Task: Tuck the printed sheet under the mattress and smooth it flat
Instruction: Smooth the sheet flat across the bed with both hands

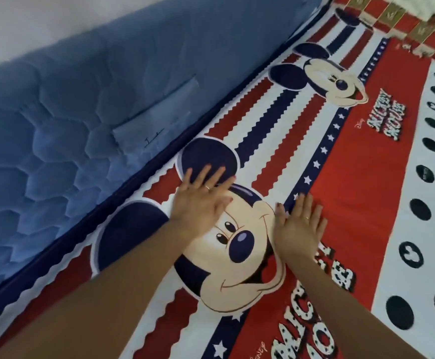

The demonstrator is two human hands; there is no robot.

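The printed sheet (366, 177), red, white and navy with cartoon mouse faces, stripes and black dots, lies spread flat across the right and lower part of the view. My left hand (201, 203) rests palm down, fingers spread, on a mouse's ear and forehead near the sheet's left edge. Palm down beside it, my right hand (296, 229) lies flat on the starred navy band and red panel. Both hands wear a ring. The blue quilted mattress (55, 125) rises along the sheet's left edge; the sheet's edge runs along its dark piping.
A pale label (156, 120) is sewn on the mattress side. A white wall or cloth (30, 24) shows at top left. At top right, a gold and red patterned fabric (392, 14) and a pale bundle (431, 6) lie at the sheet's far end.
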